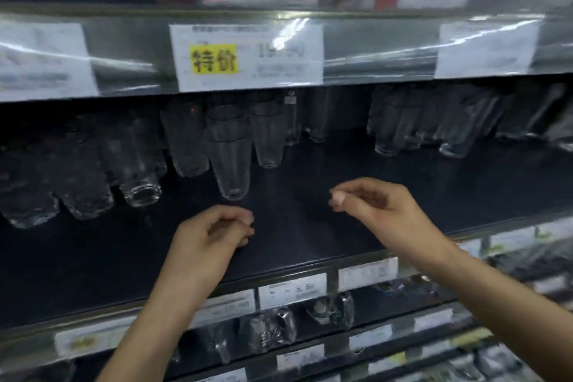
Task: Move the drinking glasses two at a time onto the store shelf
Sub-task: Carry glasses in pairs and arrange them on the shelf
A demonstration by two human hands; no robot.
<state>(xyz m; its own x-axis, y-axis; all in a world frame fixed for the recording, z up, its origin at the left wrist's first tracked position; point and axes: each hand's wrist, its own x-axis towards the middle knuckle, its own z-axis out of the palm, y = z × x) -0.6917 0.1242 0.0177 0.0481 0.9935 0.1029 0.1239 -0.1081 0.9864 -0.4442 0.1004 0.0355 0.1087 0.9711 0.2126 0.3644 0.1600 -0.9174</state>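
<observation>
Head view. Left hand (pixel 214 236) is over the dark shelf (pixel 341 245), fingers curled in to the thumb, holding nothing. Right hand (pixel 378 208) is curled the same way and also holds nothing. Drinking glasses (pixel 231 164) stand on the shelf. The nearest is just beyond the left fingertips, with more to that hand's left and beyond the right hand.

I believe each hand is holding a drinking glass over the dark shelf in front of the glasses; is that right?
Not quite: in the head view the left hand and right hand hold nothing, fingers curled, over the dark shelf in front of the glasses.
</observation>
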